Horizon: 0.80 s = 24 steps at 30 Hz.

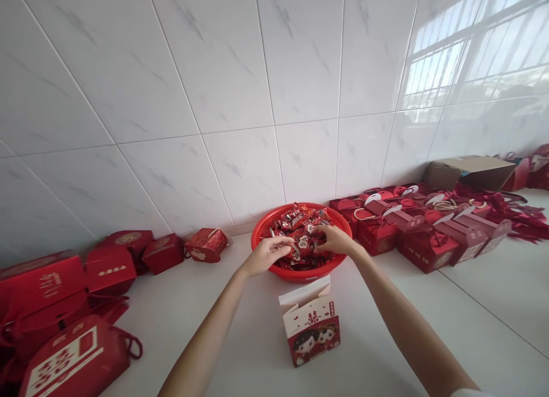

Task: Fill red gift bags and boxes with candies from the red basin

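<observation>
A red plastic basket (256,237) stands against the tiled wall, heaped with red-wrapped candies (302,242). My left hand (266,254) is over its left front rim, fingers stretched toward the middle and thumb apart, with no candy clearly held. From the right, my right hand (333,240) reaches into the heap, its fingers and thumb bent around wrapped candy at their tips; part of the grip is hidden. In front of the basket, a red and white gift box (312,328) stands upright with its top flaps open. Two cartoon faces are printed on its front.
Red gift boxes (110,270) line the left, with a larger red box (81,354) near the front. More handled boxes (429,245) crowd the right. Behind them sit a cardboard box (469,171) and a pile of red ribbons (514,214). The white tiled wall (231,88) bounds the back.
</observation>
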Tool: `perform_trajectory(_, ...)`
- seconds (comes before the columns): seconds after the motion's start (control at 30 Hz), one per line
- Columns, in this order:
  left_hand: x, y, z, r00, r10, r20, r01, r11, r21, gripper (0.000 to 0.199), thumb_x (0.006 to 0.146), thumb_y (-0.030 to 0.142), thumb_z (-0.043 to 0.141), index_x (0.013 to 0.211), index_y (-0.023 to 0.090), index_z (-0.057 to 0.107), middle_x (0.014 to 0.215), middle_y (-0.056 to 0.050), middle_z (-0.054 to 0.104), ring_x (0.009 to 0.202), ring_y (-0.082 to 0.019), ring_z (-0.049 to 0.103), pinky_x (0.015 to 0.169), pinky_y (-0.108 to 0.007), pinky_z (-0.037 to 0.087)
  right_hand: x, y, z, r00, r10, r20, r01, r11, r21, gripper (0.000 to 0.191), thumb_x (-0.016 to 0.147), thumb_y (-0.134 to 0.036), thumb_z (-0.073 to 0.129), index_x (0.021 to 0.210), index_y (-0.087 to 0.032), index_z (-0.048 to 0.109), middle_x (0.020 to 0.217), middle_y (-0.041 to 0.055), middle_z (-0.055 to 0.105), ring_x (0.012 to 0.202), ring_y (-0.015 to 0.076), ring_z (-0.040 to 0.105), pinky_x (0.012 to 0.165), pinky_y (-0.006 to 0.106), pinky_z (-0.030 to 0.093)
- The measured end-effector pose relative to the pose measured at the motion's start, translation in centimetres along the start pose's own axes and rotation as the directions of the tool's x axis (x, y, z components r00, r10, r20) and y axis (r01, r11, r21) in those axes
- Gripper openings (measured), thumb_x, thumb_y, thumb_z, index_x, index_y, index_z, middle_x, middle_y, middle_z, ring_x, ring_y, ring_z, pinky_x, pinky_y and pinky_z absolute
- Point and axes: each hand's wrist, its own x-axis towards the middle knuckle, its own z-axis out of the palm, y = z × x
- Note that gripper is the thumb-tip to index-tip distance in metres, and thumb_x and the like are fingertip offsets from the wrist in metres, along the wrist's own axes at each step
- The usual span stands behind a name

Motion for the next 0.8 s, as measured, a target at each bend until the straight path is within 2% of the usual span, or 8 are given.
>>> perform_trajectory(0.13,2.5,-2.0,-1.0,0.985,-0.014,-0.171,0.042,0.986,0.159,0.031,0.076,0.033,0.068,0.101,0.016,0.074,0.112,-0.011,0.075,0.105,-0.026,0.069,0.098,-0.041,0.052,0.4,0.8,0.1,0.996,0.002,-0.086,0.011,0.989,0.15,0.015,0.072,-0.035,0.074,0.081,-0.023,0.07,0.079,0.0003,0.071,0.076,0.0207,0.067,0.068,0.031,0.051)
perform_trajectory(0.2,3.4,-2.5,-1.1,0.974,-0.034,-0.222,0.076,0.979,0.187,0.028,0.076,0.026,0.065,0.099,0.015,0.074,0.108,-0.012,0.076,0.102,-0.027,0.07,0.098,-0.041,0.052,0.5,0.7,0.1,0.988,0.042,-0.151,0.015,0.933,0.361,0.019,0.073,-0.04,0.072,0.078,-0.022,0.069,0.074,0.0002,0.071,0.071,0.0202,0.067,0.067,0.032,0.052)
perform_trajectory(0.33,4.1,-2.6,-0.8,0.964,-0.06,-0.258,0.122,0.965,0.232,0.023,0.074,0.023,0.065,0.094,0.017,0.076,0.106,-0.011,0.077,0.102,-0.028,0.071,0.097,-0.04,0.052,0.4,-0.4,-0.1,0.972,0.201,-0.117,-0.019,0.568,0.823,0.036,0.062,-0.052,0.082,0.074,-0.021,0.068,0.068,0.0011,0.069,0.066,0.0219,0.068,0.064,0.034,0.055)
perform_trajectory(0.4,4.2,-2.4,-0.5,0.97,-0.06,-0.234,0.125,0.953,0.276,0.024,0.076,0.028,0.067,0.094,0.018,0.076,0.103,-0.009,0.078,0.101,-0.029,0.071,0.095,-0.039,0.052,0.4,-0.9,-0.2,0.963,0.254,-0.087,-0.025,0.41,0.912,0.038,0.059,-0.052,0.085,0.072,-0.021,0.065,0.071,0.0005,0.069,0.071,0.022,0.07,0.066,0.032,0.056)
perform_trajectory(0.47,4.3,-2.2,-0.2,0.979,-0.072,-0.191,0.132,0.936,0.325,0.028,0.077,0.038,0.067,0.096,0.019,0.077,0.096,-0.008,0.078,0.094,-0.028,0.072,0.088,-0.036,0.053,0.4,-1.3,-0.4,0.949,0.305,-0.082,-0.021,0.321,0.947,0.038,0.056,-0.048,0.087,0.07,-0.022,0.062,0.073,-0.0008,0.068,0.075,0.0209,0.07,0.066,0.029,0.054)
perform_trajectory(0.57,4.7,-2.0,0.4,0.986,-0.083,-0.144,0.134,0.909,0.395,0.032,0.074,0.048,0.071,0.087,0.02,0.077,0.088,-0.007,0.078,0.084,-0.027,0.071,0.077,-0.033,0.052,0.4,-1.4,-0.5,0.93,0.357,-0.092,-0.012,0.281,0.96,0.04,0.054,-0.04,0.088,0.066,-0.022,0.056,0.076,-0.0012,0.068,0.074,0.0188,0.069,0.062,0.026,0.051)
perform_trajectory(0.67,5.2,-2.0,0.9,0.987,-0.061,-0.148,0.115,0.911,0.395,0.027,0.069,0.047,0.074,0.074,0.02,0.075,0.083,-0.008,0.077,0.083,-0.027,0.07,0.076,-0.033,0.051,0.2,-1.2,-0.5,0.932,0.33,-0.147,0.045,0.298,0.953,0.044,0.054,-0.038,0.088,0.061,-0.022,0.048,0.072,-0.0009,0.066,0.075,0.0201,0.068,0.064,0.028,0.051)
perform_trajectory(0.8,5.6,-2.2,1.1,0.96,0.024,-0.279,0.038,0.976,0.216,0.031,0.073,0.05,0.069,0.073,0.019,0.069,0.081,-0.006,0.074,0.081,-0.024,0.068,0.077,-0.033,0.051,-0.1,-1.2,-0.4,0.93,0.273,-0.246,0.141,0.354,0.925,0.043,0.056,-0.038,0.087,0.062,-0.023,0.047,0.066,-0.0026,0.061,0.075,0.0201,0.067,0.071,0.031,0.052)
